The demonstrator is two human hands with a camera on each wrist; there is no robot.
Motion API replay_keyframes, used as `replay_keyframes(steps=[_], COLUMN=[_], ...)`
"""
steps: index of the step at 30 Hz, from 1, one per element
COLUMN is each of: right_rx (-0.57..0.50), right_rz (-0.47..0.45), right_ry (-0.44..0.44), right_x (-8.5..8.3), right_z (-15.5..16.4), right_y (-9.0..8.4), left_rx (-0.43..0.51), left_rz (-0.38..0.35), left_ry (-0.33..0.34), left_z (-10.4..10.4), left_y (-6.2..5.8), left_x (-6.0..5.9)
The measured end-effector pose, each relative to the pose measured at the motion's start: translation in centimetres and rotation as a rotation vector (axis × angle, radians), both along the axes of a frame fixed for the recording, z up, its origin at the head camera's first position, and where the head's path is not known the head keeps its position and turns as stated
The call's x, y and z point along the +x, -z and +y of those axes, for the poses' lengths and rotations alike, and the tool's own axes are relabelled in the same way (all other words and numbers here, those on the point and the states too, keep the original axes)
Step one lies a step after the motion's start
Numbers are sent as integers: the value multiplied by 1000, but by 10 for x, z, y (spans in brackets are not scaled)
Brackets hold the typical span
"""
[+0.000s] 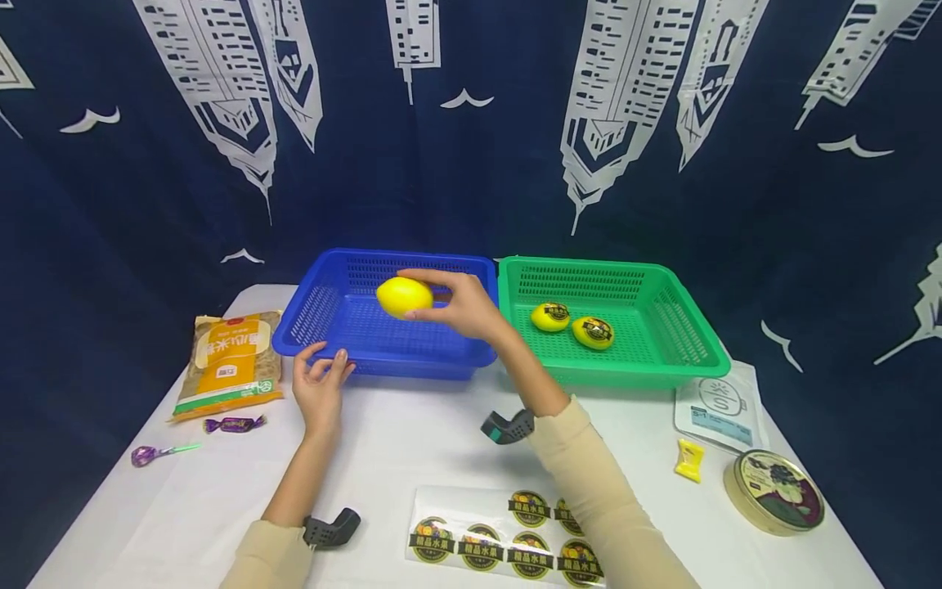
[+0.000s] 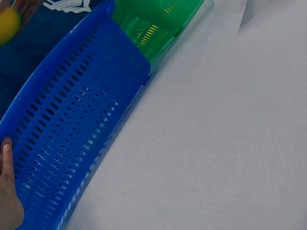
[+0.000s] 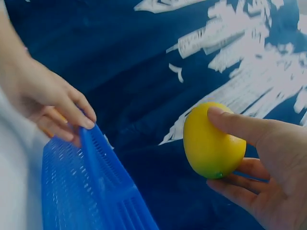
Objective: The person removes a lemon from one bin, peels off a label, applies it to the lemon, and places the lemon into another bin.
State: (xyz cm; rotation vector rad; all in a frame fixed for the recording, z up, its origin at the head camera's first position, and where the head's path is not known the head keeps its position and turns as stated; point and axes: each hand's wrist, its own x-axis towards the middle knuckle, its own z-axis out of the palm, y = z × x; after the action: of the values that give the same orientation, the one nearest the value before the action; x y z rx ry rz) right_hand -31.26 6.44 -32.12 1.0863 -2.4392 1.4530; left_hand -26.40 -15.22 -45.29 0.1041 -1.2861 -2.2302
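Note:
A plain yellow lemon (image 1: 403, 297) is held by my right hand (image 1: 465, 307) above the blue basket (image 1: 383, 360). In the right wrist view, the thumb and fingers span the lemon (image 3: 208, 139), and no label shows on it. My left hand (image 1: 320, 393) pinches the near left rim of that basket, thumb and fingers on either side, as the right wrist view also shows. Inside the green basket (image 1: 684, 327) lie two lemons, the left one (image 1: 545, 317) and the right one (image 1: 591, 333), each with a black and gold sticker.
In front lies a sheet of round stickers (image 1: 478, 550), partly under the right sleeve. At left are an orange-and-clear food bag (image 1: 230, 364), a purple wrapped candy (image 1: 234, 424) and a lollipop (image 1: 145, 456). A white pouch (image 1: 717, 405), yellow candy (image 1: 689, 460) and round tin (image 1: 776, 491) sit right.

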Motion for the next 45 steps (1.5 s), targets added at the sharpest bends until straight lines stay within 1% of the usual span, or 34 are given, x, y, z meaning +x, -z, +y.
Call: replay_keyframes(steps=[3,5,9,12,16,18,20,23,25,26,28,31,33,34,37,38,39,40,41,42,43,45], right_rx=[-20,-6,70,100,106,115,137,192,229,241,251,243,239,237,237,238,239,238,235,226,212,180], right_rz=[13,23,33,-4,-73,-95,-106,-93,-65,-42,-9,7,5,2,5,11,21,25,35,41,43,58], right_ry=[-27,-23,33,72,96,104,122,149,156,153,148,145,148,149,149,149,148,150,150,151,152,160], right_x=[29,46,75,89,101,106,109,113,116,117,119,121,123,123,124,124,125,125,125,126,127,130], right_z=[24,39,66,82,96,100,102,103,104,104,105,106,107,108,110,110,111,112,113,114,115,119], right_y=[6,15,44,69,101,113,122,131,136,139,142,146,147,148,148,147,147,146,145,144,142,138], left_rx=[1,-5,-13,-15,-19,-19,-15,-5,1,1,-1,-45,-103,-153,-342,-398,-457,-522,-577,-636,-709,-873], left_rz=[4,3,7,10,-4,-12,-14,-20,-24,-28,-35,-59,-91,-116,-212,-232,-248,-251,-234,-211,-179,-113], left_ry=[-4,-4,-8,-11,-14,-14,-4,6,14,12,14,22,23,10,-65,-85,-98,-90,-55,7,91,299], left_z=[-3,-4,-7,-10,-12,-12,-11,-10,-9,-9,-9,-8,-7,-5,1,5,9,13,18,24,30,42], left_y=[-1,-2,-5,-7,-9,-9,-14,-14,-13,-9,-3,-1,-2,-4,-9,-11,-12,-14,-15,-15,-16,-15], left_x=[-1,-1,-3,-5,-5,-4,0,0,0,-2,-4,-3,1,4,18,23,29,35,41,47,54,68])
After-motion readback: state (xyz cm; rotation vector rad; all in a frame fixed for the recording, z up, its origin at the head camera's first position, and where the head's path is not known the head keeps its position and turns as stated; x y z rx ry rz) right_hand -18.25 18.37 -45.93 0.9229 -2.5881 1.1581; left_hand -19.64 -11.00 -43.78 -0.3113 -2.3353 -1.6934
